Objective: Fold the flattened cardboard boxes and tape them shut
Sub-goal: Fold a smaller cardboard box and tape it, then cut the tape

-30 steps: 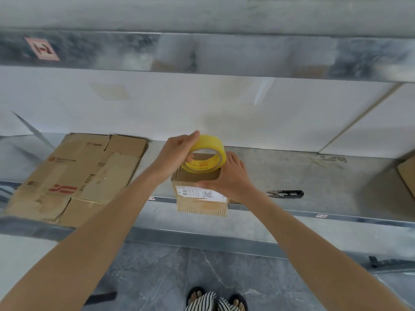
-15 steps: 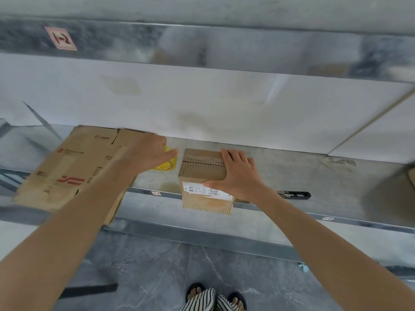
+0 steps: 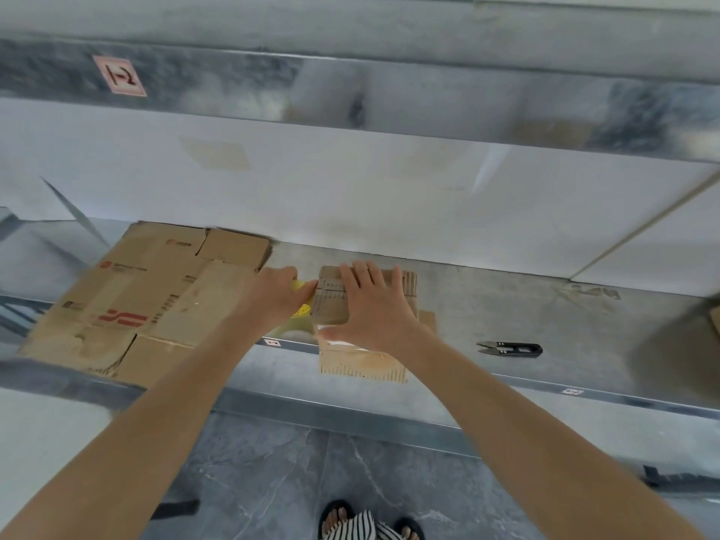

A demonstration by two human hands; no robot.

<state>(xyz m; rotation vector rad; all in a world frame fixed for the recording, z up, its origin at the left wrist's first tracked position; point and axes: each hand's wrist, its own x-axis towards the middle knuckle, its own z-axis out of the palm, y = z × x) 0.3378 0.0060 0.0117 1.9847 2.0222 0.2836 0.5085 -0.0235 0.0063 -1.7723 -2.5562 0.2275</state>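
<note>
Cardboard box point(image 3: 362, 362) under flat right hand point(image 3: 376, 305)

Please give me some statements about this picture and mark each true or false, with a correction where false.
1. The right hand lies flat on top of the small box. True.
2. The black snips lie left of the box. False: they lie right of it, on the shelf.
3. The left hand holds the yellow tape roll beside the box. True.
4. The flattened cardboard stands upright. False: it lies flat on the shelf.
</note>
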